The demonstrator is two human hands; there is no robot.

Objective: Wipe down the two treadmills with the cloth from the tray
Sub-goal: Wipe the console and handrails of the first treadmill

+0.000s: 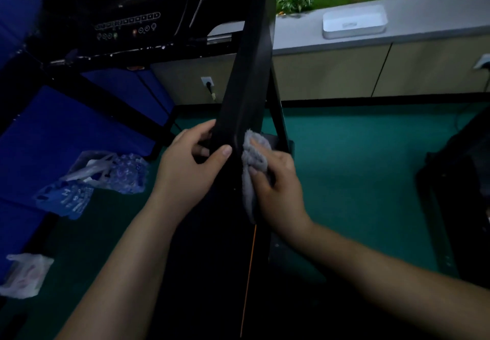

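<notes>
Left hand (195, 159) gripping black slanted treadmill upright (245, 95), right hand (275, 180) clutching crumpled grey terry cloth (253, 159) against it.

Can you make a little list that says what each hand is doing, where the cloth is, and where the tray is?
left hand: the left hand holds the black treadmill post, fingers and thumb curled round it
right hand: the right hand holds the grey cloth against the side of the post
cloth: bunched up, a tail hanging down
tray: white tray on the grey counter, looks empty
floor: green floor, plastic bags at the left
</notes>
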